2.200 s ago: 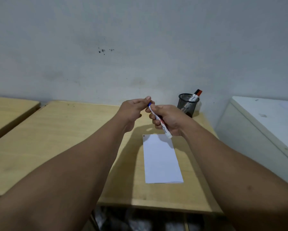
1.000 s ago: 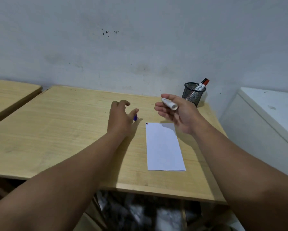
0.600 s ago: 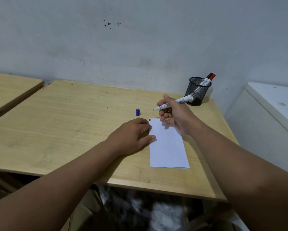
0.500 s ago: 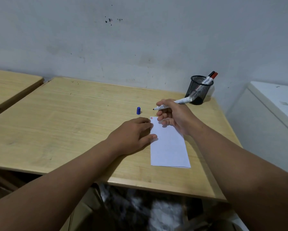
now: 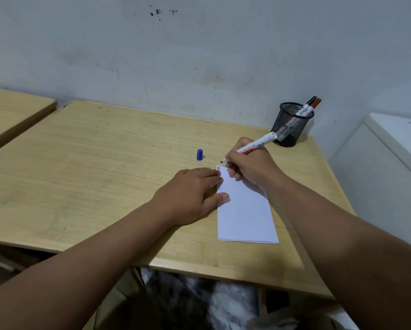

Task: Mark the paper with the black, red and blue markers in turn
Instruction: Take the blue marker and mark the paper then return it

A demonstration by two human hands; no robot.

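A folded white paper [image 5: 246, 215] lies on the wooden desk [image 5: 92, 167], with a small black and a red mark at its top left corner. My right hand [image 5: 252, 166] grips an uncapped white marker [image 5: 257, 146]; its tip hovers just above that corner. My left hand [image 5: 190, 194] lies flat on the desk, fingertips pressing the paper's left edge. The blue cap [image 5: 199, 154] stands on the desk to the left of the tip. The black and red markers [image 5: 310, 106] stick out of the mesh cup [image 5: 289, 126].
The mesh cup stands at the desk's far right corner against the grey wall. A white cabinet [image 5: 395, 148] adjoins the desk on the right. A second wooden desk [image 5: 11, 113] sits to the left. The near edge of the desk runs below my forearms.
My left hand set the blue cap on the desk and came to rest on the paper's edge. My right hand turned the marker tip down towards the paper's top left corner.
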